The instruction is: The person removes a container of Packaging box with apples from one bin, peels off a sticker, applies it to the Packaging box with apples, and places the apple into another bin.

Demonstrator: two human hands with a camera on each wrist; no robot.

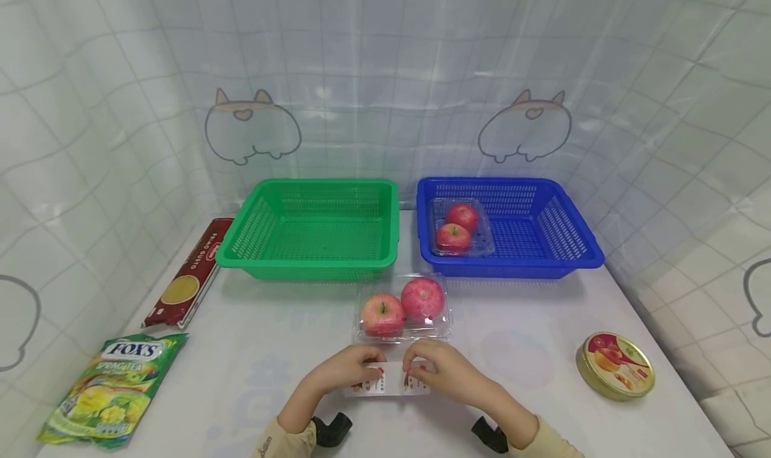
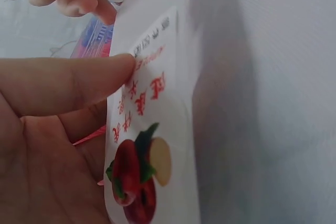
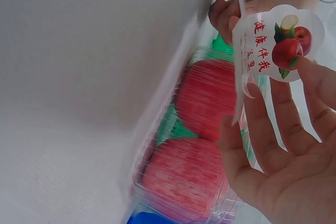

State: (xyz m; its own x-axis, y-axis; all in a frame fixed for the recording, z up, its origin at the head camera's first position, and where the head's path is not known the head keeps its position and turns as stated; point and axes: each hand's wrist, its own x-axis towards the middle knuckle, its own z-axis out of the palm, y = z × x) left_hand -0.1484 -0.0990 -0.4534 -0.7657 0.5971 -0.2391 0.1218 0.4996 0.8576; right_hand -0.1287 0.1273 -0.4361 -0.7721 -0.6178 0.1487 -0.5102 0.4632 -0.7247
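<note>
A white paper label [image 1: 393, 379], printed with apples and red characters, is held across both hands at the near middle of the table. My left hand [image 1: 337, 371] pinches its left part; the thumb [image 2: 94, 80] lies on the printed face with fingers behind. On the right part, my right hand [image 1: 448, 372] holds the label between thumb and fingers. In the right wrist view the label [image 3: 283, 43] looks bent. Just beyond the hands sits a clear plastic box [image 1: 447, 324] with two apples, a paler one [image 1: 382, 314] and a redder one [image 1: 423, 299].
Behind stand a green basket [image 1: 319, 268] and a blue basket [image 1: 518, 265]; the blue one holds another clear box [image 1: 484, 240] with two apples. At left lie a dark red packet [image 1: 187, 277] and a green candy bag [image 1: 111, 391]. A round tin [image 1: 616, 365] sits right.
</note>
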